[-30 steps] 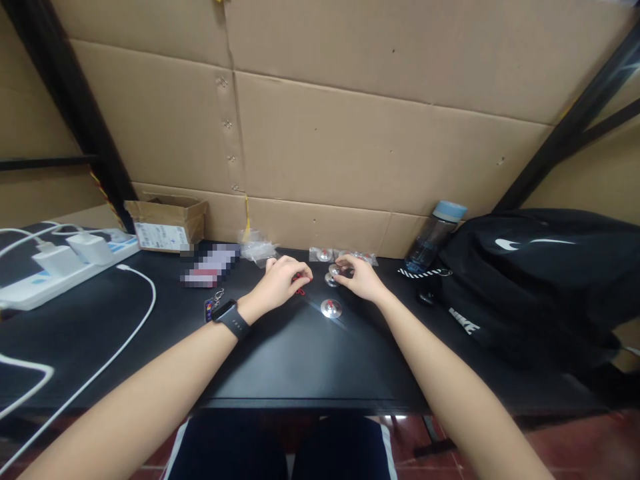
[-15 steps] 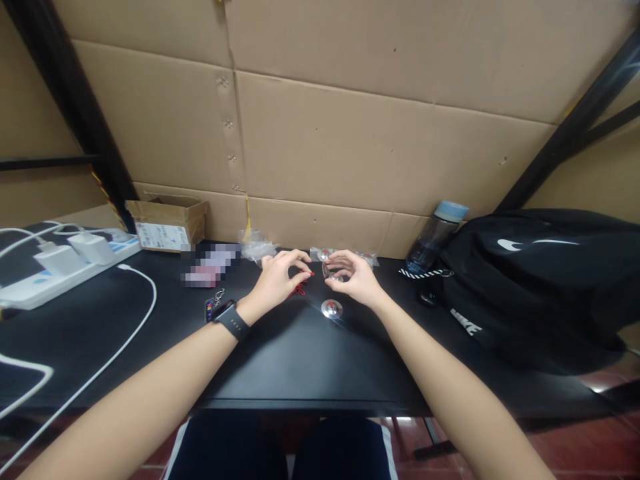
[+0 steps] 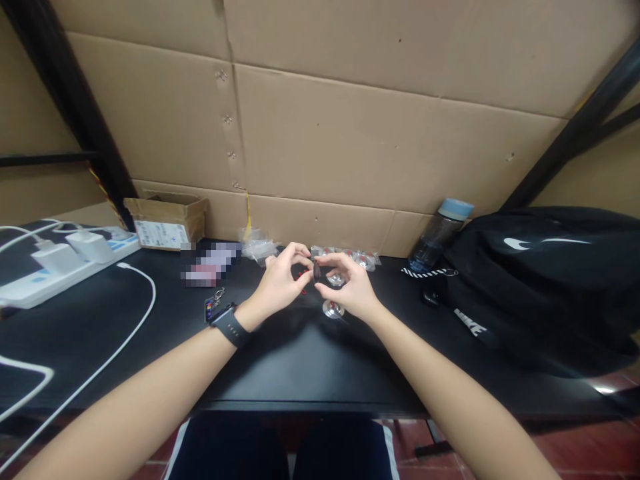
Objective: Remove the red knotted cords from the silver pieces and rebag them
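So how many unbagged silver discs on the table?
2 visible: near silver disc, below the right hand's thumb in frame; far silver disc, seen between thumb and fingers. More may be hidden.

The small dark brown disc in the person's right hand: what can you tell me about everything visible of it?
The small dark brown disc shows as a narrow, upright oval, its face turned steeply from the camera. Its material and any markings are too small to make out. The right hand pinches it, thumb below and finger above, holding it over the black tabletop. The left hand has its fingertips close by its left edge; whether they touch is unclear.
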The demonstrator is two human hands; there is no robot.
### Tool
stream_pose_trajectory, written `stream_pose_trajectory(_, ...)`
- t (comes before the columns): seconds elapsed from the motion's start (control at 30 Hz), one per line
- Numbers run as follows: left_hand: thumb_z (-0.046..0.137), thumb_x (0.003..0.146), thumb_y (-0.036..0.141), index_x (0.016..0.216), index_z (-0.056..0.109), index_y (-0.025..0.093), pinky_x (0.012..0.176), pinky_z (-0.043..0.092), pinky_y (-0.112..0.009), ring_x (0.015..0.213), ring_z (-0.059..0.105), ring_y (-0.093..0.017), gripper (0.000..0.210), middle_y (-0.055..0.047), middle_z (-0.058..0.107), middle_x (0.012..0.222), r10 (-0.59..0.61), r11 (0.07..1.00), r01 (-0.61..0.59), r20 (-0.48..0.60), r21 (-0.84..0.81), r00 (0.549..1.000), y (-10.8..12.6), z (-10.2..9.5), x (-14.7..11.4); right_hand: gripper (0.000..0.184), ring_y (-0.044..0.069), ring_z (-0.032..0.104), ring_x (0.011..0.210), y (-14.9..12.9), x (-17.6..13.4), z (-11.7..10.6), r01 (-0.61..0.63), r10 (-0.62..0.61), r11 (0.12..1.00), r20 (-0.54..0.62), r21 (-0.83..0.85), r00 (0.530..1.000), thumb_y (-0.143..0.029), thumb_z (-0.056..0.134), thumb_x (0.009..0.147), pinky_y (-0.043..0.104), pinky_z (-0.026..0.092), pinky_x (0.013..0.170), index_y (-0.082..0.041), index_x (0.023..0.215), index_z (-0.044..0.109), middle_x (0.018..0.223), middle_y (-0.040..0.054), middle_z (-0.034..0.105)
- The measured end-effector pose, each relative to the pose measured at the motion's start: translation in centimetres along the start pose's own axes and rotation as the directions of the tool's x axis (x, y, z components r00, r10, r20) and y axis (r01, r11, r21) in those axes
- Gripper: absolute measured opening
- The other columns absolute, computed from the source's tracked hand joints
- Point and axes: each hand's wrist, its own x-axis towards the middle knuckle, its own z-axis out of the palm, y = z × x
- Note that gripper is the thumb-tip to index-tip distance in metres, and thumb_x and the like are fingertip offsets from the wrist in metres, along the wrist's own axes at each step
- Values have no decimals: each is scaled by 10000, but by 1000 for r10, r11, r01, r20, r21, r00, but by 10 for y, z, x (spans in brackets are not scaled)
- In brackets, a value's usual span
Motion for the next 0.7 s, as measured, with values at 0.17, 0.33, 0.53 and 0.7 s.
stream_pose_trajectory(0.17, 607, 839, 137, 1090, 468, 254, 950, 417, -401, 1031, 698, -217, 309, 5, 719, 986, 12, 1000, -12, 3, -15, 1000, 3, 1, -1, 445, 237, 663, 1146, -5, -1, 0, -21, 21, 1000, 3, 7, 1000, -214, 765, 753, 341, 569, 866, -244, 1169, 609, 1234, 82, 688)
stream_pose_trajectory(0.33, 595, 840, 135, 1089, 477, 250, 939, 420, -412, 1030, 700, -232, 299, -15, 722, 1013, 1, 999, -1, -1, 41, 1000, 7, 1, -2, 401, 256, 663, 1153, -6, -1, 2, -83, 82, 995, 12, 61, 997, -302, 783, 769, 362, 584, 866, -244, 1125, 609, 1235, 91, 694)
stream_pose_trajectory(0.53, 659, 855, 199, 1068, 468, 246, 980, 365, -428, 1053, 682, -234, 290, 2, 749, 945, 28, 991, -14, -107, 131, 994, 8, 1, -4, 286, 208, 718, 916, 4, 0, 4, -246, 241, 956, 53, 159, 969, -458, 674, 881, 335, 597, 778, -209, 1021, 660, 1044, 72, 736)
stream_pose_trajectory(0.7, 676, 880, 270, 1073, 472, 241, 995, 318, -450, 1089, 665, -252, 283, -7, 761, 936, 33, 983, -11, -116, 184, 993, 8, 3, -5, 239, 204, 698, 900, 12, 0, 3, -226, 223, 971, 51, 79, 974, -434, 627, 926, 338, 567, 820, -218, 1004, 692, 982, 49, 728)
